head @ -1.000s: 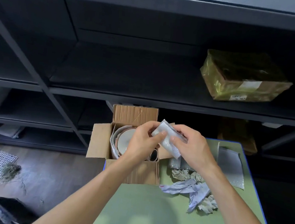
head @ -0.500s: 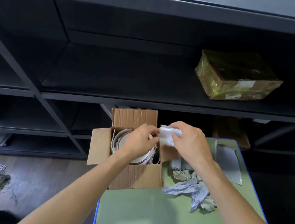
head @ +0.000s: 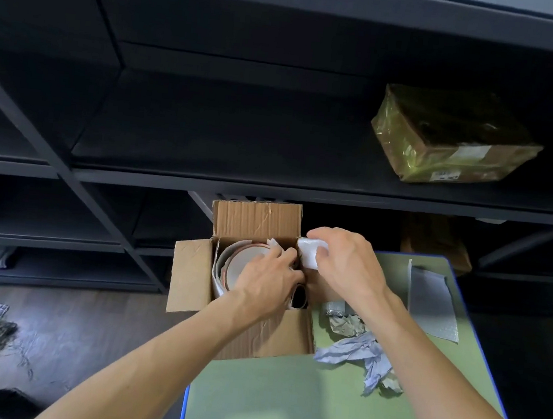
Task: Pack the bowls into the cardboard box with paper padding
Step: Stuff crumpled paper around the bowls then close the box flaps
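Note:
An open cardboard box (head: pixel 191 275) stands at the green table's far left corner. Inside it, pale bowls (head: pixel 241 267) with reddish rims stand on edge, wrapped in white paper. My left hand (head: pixel 267 280) reaches into the box and rests on the bowls, its fingers pressing at their right side. My right hand (head: pixel 348 265) hovers over the box's right wall, pinching a folded white padding piece (head: pixel 309 252) at the box's far right corner. A dark gap (head: pixel 299 298) shows beside the bowls.
Crumpled grey and blue paper (head: pixel 355 349) lies right of the box. A bubble-wrap sheet (head: pixel 433 303) lies at the table's far right. Dark metal shelving rises behind, with a taped parcel (head: pixel 448 139) on it. The table's blue edge (head: pixel 182 415) drops to the floor at left.
Both hands have dropped from above the box toward it. The padding piece has come down to the box's right corner, and my left hand has let it go and moved onto the bowls.

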`<state>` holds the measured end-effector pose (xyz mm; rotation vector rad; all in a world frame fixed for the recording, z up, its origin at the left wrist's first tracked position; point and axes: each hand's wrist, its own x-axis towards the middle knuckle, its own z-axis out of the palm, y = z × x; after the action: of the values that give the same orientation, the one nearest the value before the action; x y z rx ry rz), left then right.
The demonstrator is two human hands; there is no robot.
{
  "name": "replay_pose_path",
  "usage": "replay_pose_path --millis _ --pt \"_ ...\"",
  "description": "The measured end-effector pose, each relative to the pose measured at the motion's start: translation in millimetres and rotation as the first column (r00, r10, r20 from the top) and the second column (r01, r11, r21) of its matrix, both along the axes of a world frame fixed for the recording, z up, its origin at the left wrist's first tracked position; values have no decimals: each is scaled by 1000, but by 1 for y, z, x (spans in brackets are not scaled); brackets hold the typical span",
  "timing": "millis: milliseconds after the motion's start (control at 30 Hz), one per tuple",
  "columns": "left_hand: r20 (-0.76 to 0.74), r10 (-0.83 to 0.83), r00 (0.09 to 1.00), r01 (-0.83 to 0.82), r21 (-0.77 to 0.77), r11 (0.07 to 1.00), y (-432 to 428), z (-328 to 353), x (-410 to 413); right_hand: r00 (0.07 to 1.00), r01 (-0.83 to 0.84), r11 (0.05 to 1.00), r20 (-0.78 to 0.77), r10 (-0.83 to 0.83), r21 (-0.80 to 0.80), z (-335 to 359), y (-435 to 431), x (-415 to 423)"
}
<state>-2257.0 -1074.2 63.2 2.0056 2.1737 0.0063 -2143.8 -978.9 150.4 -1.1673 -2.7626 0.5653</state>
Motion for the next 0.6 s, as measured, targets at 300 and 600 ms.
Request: replay_pose_path --millis 300,600 --pt "192 156 969 -191 184 964 -14 -14 20 975 -124 990 191 109 64 -15 -3 -10" --pt "199 180 963 -196 66 978 -11 5 20 931 -134 990 348 114 33 -14 1 -31"
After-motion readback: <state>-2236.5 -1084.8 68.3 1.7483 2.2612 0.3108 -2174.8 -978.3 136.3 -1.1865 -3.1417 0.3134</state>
